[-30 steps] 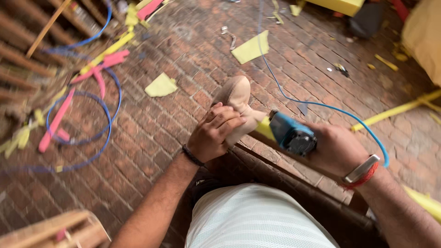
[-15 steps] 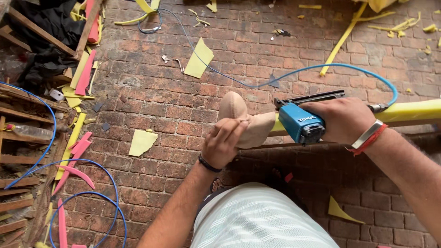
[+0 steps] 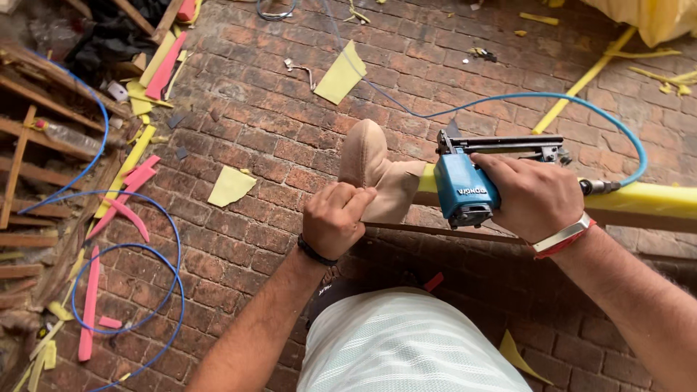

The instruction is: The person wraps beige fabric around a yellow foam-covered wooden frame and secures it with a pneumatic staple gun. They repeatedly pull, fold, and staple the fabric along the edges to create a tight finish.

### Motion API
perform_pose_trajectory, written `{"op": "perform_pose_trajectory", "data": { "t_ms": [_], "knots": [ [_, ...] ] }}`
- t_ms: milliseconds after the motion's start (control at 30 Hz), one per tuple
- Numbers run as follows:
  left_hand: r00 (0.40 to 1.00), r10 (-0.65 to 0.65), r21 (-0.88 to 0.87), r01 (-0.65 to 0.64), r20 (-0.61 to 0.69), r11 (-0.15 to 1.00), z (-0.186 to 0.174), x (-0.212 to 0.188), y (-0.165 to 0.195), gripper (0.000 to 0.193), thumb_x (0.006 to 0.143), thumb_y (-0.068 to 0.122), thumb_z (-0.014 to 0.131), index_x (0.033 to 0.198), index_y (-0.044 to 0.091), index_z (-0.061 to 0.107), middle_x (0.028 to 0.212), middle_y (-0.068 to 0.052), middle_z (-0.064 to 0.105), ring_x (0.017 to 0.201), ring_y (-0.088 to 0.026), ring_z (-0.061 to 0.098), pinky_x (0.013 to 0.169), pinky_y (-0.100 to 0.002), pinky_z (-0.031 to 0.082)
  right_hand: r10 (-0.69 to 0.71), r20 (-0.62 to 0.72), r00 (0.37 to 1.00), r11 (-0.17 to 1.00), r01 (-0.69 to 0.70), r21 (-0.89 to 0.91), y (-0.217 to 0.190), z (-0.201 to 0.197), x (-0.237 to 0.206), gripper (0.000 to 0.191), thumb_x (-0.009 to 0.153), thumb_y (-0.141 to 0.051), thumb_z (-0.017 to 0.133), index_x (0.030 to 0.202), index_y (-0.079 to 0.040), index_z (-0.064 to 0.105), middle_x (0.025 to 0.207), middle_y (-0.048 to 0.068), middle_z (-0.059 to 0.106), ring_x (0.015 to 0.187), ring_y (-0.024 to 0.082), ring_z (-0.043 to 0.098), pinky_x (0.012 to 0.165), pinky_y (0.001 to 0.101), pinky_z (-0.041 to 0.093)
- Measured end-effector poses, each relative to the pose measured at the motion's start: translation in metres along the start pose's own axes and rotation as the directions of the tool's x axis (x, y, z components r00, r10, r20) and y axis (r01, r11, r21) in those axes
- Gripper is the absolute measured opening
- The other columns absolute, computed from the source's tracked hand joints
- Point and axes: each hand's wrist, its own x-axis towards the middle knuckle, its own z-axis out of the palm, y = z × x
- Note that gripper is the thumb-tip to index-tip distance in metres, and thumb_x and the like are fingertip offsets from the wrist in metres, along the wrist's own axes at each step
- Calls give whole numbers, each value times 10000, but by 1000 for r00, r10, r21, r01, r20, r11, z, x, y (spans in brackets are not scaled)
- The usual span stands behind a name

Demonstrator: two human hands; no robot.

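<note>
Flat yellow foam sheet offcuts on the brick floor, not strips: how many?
3 clear ones: a large yellow sheet at top centre, a smaller sheet left of the left hand, a corner piece at the bottom right edge. More may hide in the left debris.

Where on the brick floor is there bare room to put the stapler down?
Bare brick floor lies between the two yellow foam scraps, left of the left hand. The far left is crowded: pink strips, blue hose, wood slats.

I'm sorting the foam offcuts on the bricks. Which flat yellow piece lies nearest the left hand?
The yellow scrap just left of the left hand, level with it. The larger yellow piece lies farther up, by the blue hose.
</note>
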Motion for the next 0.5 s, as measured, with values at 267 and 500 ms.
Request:
{"op": "perform_pose_trajectory", "data": {
  "t_ms": [267,500],
  "knots": [
    [996,7,-26,-10,-94,1000,14,-5,-3,174,805,-30,716,940,76,750,840,-30,647,798,-240,669,681,-386,543,-34,-40,999,999,33,-24,0,4,-6,477,801,-176,766,1271,-155,686,1041,52,778,777,246,734,620,374,557],
    [983,-112,-53,105,-145,993,12,-27,0,407,847,88,795,1200,95,593,1078,-90,613,1017,-287,636,869,-449,560,7,-19,1000,994,-9,-107,10,21,-12,516,783,-198,763,1294,-189,698,993,52,774,791,233,740,667,368,579]
  ]
}}
